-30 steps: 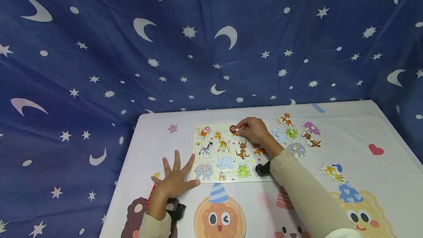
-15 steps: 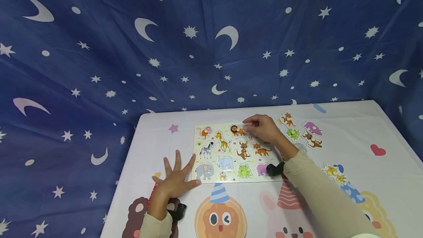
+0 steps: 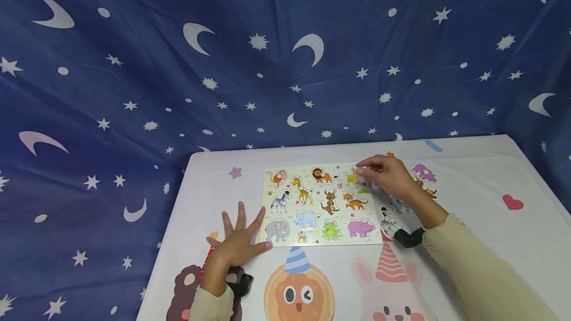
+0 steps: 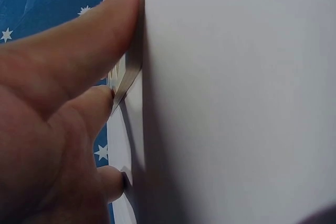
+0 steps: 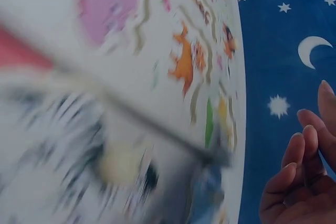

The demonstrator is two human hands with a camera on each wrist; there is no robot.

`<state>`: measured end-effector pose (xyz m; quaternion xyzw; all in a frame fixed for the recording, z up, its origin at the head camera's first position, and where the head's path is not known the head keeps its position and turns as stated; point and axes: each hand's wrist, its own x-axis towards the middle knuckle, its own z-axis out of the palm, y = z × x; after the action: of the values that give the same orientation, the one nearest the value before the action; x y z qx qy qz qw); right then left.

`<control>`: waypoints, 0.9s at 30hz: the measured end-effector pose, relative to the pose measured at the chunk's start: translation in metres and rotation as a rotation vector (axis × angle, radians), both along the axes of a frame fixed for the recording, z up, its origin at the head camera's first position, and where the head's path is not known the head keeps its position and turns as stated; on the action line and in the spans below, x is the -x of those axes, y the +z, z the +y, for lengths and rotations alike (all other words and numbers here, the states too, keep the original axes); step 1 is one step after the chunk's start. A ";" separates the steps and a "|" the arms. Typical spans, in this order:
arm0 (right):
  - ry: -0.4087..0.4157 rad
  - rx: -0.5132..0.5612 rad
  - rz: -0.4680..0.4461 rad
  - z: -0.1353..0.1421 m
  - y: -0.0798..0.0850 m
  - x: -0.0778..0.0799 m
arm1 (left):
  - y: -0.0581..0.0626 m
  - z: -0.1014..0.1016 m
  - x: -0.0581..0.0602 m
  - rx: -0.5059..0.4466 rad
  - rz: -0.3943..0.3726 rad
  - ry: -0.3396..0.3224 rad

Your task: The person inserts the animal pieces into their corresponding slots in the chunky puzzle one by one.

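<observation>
A cream animal puzzle board lies on the table. My left hand rests at its left side with fingers spread; in the left wrist view the thumb touches the board's edge. My right hand is over the board's upper right corner, beside the deer picture. Its fingers are loosely bent with nothing between them, as the right wrist view shows. A lion piece sits in the top row, and a monkey piece is at the top left corner.
Right of the board lie a loose zebra piece, an elephant piece, partly hidden by the right arm, a purple hippo piece and a kangaroo piece. A blue star-patterned cloth hangs behind the table.
My right hand let go of the lion piece and moved right, away from it, uncovering the deer picture and the hippo picture. The left hand stays in place.
</observation>
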<state>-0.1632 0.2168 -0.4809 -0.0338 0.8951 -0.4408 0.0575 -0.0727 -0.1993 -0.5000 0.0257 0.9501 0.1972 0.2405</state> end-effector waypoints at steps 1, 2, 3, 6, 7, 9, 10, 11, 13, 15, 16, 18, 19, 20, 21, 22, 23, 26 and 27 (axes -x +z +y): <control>-0.005 0.001 -0.001 0.007 0.001 -0.005 | 0.000 0.000 0.000 -0.001 0.000 0.000; -0.012 -0.008 0.001 0.014 0.002 -0.010 | 0.000 0.001 0.000 -0.004 0.000 0.001; -0.020 -0.017 0.003 0.021 0.002 -0.015 | 0.001 0.001 0.000 -0.005 0.000 0.000; -0.028 -0.038 0.011 0.043 0.004 -0.031 | 0.001 0.001 0.000 0.001 -0.001 0.000; -0.031 -0.050 0.016 0.050 0.005 -0.036 | 0.001 0.001 0.000 0.001 -0.002 0.001; -0.040 -0.077 0.026 0.063 0.004 -0.048 | 0.001 0.000 0.000 0.002 -0.003 -0.001; -0.045 -0.096 0.029 0.070 0.004 -0.053 | 0.001 0.000 0.000 0.001 -0.004 -0.001; -0.051 -0.114 0.031 0.076 0.004 -0.058 | 0.001 0.000 0.000 0.000 -0.005 -0.001; -0.064 -0.152 0.025 0.087 0.003 -0.068 | 0.000 0.000 0.000 -0.004 -0.005 -0.002; -0.076 -0.187 0.018 0.097 0.003 -0.076 | 0.000 0.000 0.000 -0.004 -0.004 -0.003; -0.078 -0.204 0.014 0.102 0.003 -0.080 | 0.000 0.000 0.000 -0.003 -0.004 -0.002; -0.067 -0.230 0.006 0.110 0.003 -0.087 | -0.001 -0.001 0.000 -0.003 -0.003 0.000; -0.063 -0.243 0.004 0.114 0.002 -0.090 | -0.001 -0.001 0.000 -0.002 -0.002 0.001; -0.059 -0.251 0.001 0.118 0.001 -0.093 | 0.000 -0.001 0.000 -0.002 -0.001 0.002; -0.051 -0.260 0.000 0.123 -0.001 -0.095 | 0.000 -0.002 -0.001 -0.001 0.000 0.003; -0.044 -0.265 -0.006 0.127 -0.003 -0.098 | 0.000 -0.002 -0.001 -0.002 0.000 0.004; -0.035 -0.265 -0.013 0.131 -0.006 -0.101 | 0.000 -0.002 -0.001 -0.001 0.001 0.004; -0.034 -0.257 -0.027 0.143 -0.014 -0.111 | 0.000 -0.001 -0.001 -0.006 0.000 0.003; -0.027 -0.249 -0.029 0.147 -0.017 -0.114 | 0.000 0.000 -0.001 -0.007 0.000 0.003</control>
<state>-0.0489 0.3640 -0.4979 -0.0082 0.9423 -0.3276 0.0682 -0.0716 -0.1996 -0.5002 0.0252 0.9494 0.2009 0.2401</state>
